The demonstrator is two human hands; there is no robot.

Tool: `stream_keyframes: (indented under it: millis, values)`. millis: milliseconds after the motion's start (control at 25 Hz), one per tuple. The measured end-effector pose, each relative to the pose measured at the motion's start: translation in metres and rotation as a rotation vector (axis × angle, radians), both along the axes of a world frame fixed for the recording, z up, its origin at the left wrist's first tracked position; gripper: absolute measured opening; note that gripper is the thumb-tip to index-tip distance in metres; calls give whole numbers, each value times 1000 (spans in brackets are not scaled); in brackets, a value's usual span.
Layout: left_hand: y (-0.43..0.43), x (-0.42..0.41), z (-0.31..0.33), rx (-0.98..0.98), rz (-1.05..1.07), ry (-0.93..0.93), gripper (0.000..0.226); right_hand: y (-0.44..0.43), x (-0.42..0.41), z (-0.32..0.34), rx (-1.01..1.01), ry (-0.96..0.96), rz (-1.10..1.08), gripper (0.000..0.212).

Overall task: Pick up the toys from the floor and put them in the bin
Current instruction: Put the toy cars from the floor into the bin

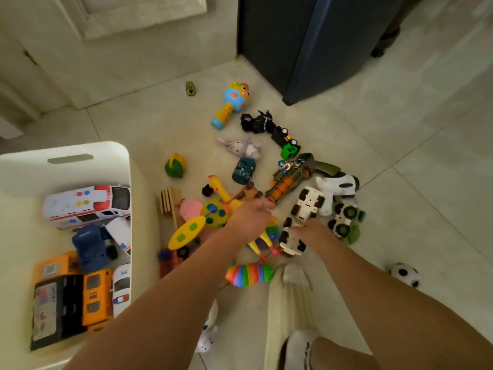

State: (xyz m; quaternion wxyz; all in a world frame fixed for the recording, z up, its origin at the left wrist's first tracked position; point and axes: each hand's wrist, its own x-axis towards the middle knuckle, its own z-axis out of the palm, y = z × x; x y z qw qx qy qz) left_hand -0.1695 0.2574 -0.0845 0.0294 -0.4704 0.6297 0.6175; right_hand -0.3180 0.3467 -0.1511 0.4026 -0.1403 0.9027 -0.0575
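A pile of toys lies on the tiled floor right of the white bin (69, 158), which holds a toy ambulance (88, 206), orange buses and other vehicles. My left hand (250, 217) reaches into the pile's middle, fingers curled around a brown toy (248, 192), lying over a yellow rubber chicken (221, 189). My right hand (309, 231) rests just to the right, its fingers closed on a white toy car (292, 243) with black wheels. Around them lie a rainbow slug (249, 275), a yellow-green paddle (186, 232), more white trucks (309, 204) and a grey plush rabbit (242, 146).
Farther off are a blue-yellow toy microphone (229, 105), a small yellow car (190, 88), black and green vehicles (288, 145) and a green-yellow toy (175, 166). A dark cabinet (306, 49) stands behind. A soccer-ball plush (405, 273) lies right. My white-socked foot (301, 348) is at the bottom.
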Motion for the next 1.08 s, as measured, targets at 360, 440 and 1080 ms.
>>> stream_keyframes:
  millis: [360, 440, 1080]
  values:
    - [12, -5, -23, 233, 200, -31, 38, -2, 29, -12, -508, -134, -336, 68]
    - [12, -4, -14, 471, 389, 57, 42, -15, 38, 16, -599, -425, -369, 52]
    - [-13, 51, -11, 655, 560, 162, 31, -47, -58, -21, 121, 486, 497, 94]
